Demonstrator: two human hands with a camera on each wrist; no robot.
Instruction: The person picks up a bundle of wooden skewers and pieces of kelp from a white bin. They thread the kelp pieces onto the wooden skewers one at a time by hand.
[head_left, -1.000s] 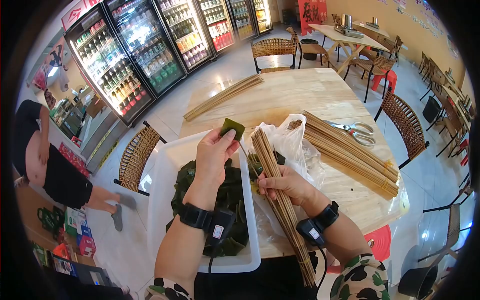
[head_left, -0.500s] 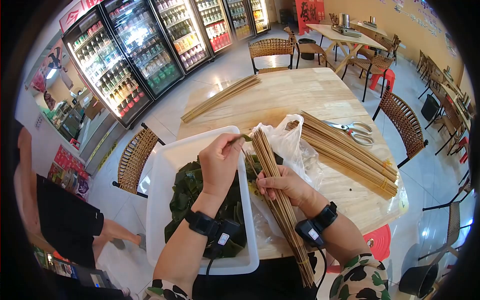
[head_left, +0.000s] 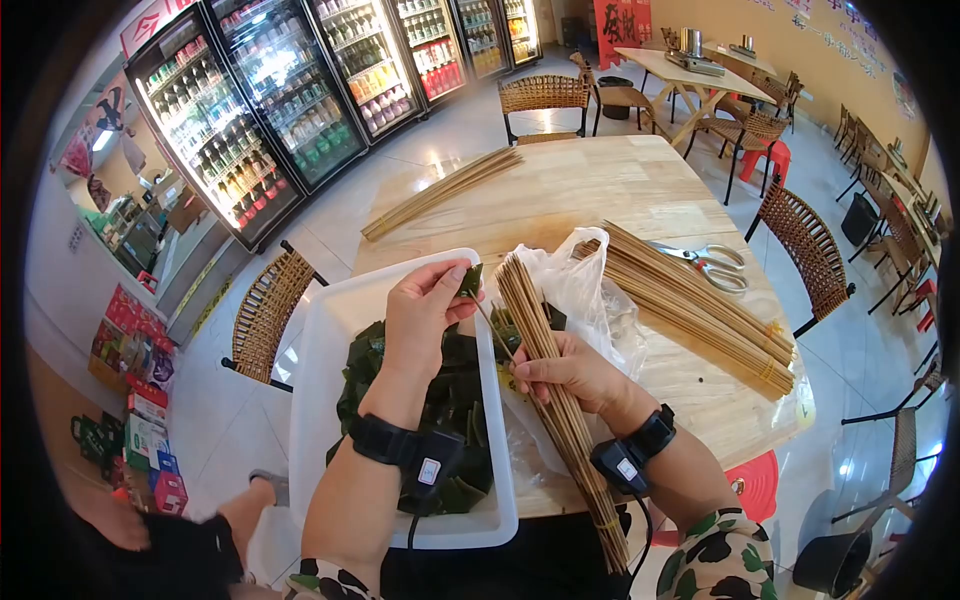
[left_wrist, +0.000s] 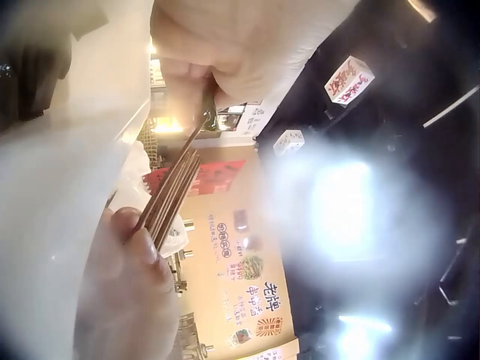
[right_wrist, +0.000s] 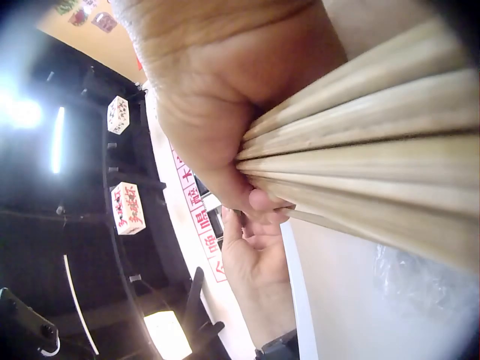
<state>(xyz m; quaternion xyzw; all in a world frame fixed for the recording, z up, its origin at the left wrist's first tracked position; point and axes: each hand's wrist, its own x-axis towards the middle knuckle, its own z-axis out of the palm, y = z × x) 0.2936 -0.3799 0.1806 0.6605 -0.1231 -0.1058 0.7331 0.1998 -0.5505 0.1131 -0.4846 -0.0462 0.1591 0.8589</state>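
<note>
My left hand [head_left: 418,318] pinches a small dark green piece of kelp [head_left: 471,281] between thumb and fingers, over the far right side of a white plastic bin [head_left: 312,360]. More kelp pieces [head_left: 462,400] are heaped in that bin. In my right hand [head_left: 572,374] is a thick bundle of bamboo skewers [head_left: 535,318], gripped around its middle. One skewer [head_left: 491,324] slants out from the bundle, its tip right at the pinched kelp. The left wrist view shows this thin skewer [left_wrist: 196,133] reaching up to the kelp [left_wrist: 208,105]; the left fingers partly hide the contact.
Right of the bundle lie a white plastic bag [head_left: 610,310], more skewer bundles [head_left: 700,310] and scissors [head_left: 718,266]. Another pile of skewers [head_left: 440,193] rests at the table's far left. A wicker chair [head_left: 272,318] stands left; a person's leg [head_left: 245,520] shows at lower left.
The kelp, first held up flat, has turned edge-on and now hangs folded at the skewer tip. My left hand turned with it; the right hand stays nearly still. The person at left came closer.
</note>
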